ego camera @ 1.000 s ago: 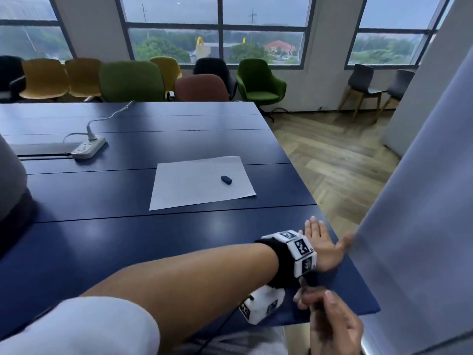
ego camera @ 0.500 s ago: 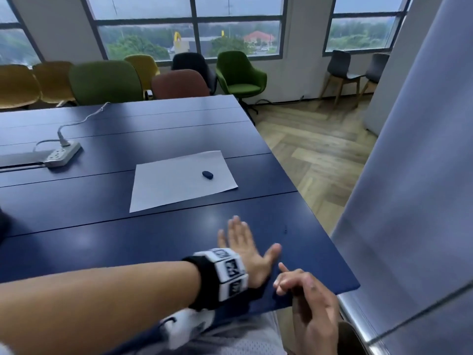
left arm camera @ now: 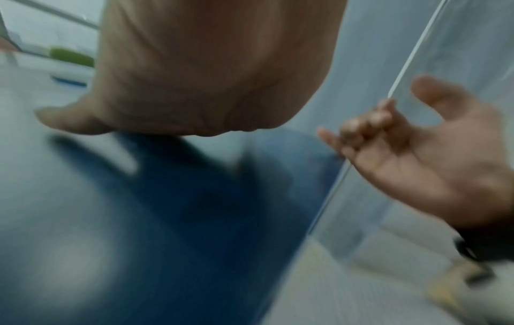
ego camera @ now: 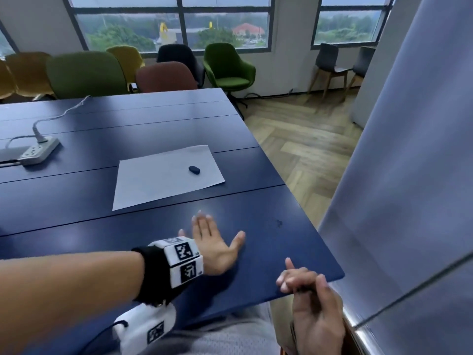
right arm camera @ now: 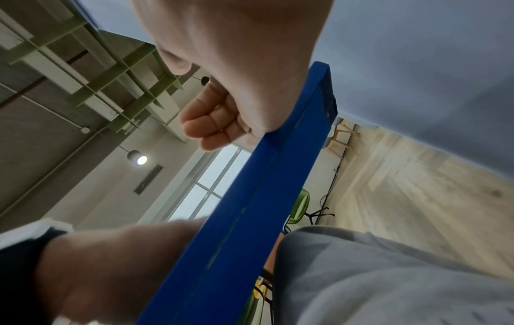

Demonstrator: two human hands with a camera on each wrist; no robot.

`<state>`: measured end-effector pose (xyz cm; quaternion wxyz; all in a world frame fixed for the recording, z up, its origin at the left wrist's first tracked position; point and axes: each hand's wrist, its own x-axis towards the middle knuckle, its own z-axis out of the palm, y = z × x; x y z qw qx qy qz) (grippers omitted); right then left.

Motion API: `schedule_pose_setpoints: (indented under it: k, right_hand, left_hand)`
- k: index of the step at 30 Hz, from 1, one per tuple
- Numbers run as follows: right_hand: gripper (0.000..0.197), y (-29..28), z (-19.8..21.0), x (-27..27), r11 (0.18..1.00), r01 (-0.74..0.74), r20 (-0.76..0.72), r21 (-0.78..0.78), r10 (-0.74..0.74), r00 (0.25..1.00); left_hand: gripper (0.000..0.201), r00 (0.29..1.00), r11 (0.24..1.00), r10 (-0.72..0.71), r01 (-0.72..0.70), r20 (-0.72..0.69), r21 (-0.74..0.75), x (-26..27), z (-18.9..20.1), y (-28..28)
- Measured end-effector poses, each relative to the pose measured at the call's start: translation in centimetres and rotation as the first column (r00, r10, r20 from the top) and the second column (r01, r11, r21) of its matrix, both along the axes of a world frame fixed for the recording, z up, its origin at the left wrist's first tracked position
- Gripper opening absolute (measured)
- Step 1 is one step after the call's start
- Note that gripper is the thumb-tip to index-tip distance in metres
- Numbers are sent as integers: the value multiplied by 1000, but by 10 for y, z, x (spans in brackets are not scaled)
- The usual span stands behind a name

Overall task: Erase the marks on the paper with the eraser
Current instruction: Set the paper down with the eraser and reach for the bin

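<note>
A white sheet of paper (ego camera: 166,175) lies flat on the dark blue table (ego camera: 76,196). A small dark oval eraser (ego camera: 194,170) rests on its right part. I can make out no marks on the paper at this distance. My left hand (ego camera: 215,237) hovers low over the table just in front of the paper, fingers straight and thumb spread, holding nothing. My right hand (ego camera: 302,279) is at the table's near right corner with fingers loosely curled and empty. In the blurred left wrist view the left hand (left arm camera: 208,77) and right hand (left arm camera: 417,154) both show nothing in them.
A white power strip (ego camera: 38,151) with its cable sits at the table's left. Coloured chairs (ego camera: 84,75) line the far side. A grey partition (ego camera: 409,201) stands close on the right, past the table's edge (right arm camera: 264,198). My grey-clad lap (right arm camera: 389,274) is under the table's front.
My left hand has moved from the table's right front corner leftward and forward over the table, closer to the paper. My right hand has come up to the table's corner.
</note>
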<state>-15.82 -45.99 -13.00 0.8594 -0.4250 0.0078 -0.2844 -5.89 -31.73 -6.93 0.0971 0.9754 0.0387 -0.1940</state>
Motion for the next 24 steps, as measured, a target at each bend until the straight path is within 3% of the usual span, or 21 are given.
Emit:
schedule_pose_setpoints:
  k: [2,5,9,12,14,17,19,21,24]
  right_hand:
    - [55,1,0,-1,1000,-10,6,-25,10,1000]
    - [55,2,2,-2,999,-16,1,-32,16,1000]
    - [46,1,5,-4,999,-4,3,-32,4,1000]
    - [46,-2,10,-3,999,-5,-32,-33,4,999]
    - [52,-15,19,-3,1000,-22,-78,-4,21,997]
    - [49,-57,49,4,998,-8,-115,-64,1,993]
    - [36,-99,70,20,993,26,-181,-113,-47,982]
    - [34,-146,87,44,983,23,-302,-184,-79,950]
    - [28,-214,95,83,937,-51,-521,-346,-147,841]
  left_hand:
    - [105,998,995,-53,55,-25,84,-19,-10,12]
    - [103,994,994,-108,108,-8,16,-16,-10,-5]
    - [155,965,961,-260,263,43,-85,0,-13,-60]
    - [161,943,930,-332,327,2,-165,11,-14,-98]
    - [155,960,924,-280,276,23,-266,23,-1,-115]
    - [108,983,914,-184,174,10,-366,49,22,-120]
    - [88,985,940,-174,163,-10,-298,70,33,-104]
    - [89,967,962,-244,233,-71,-142,93,41,-85]
    - [102,877,892,-444,453,-181,6,108,50,-67]
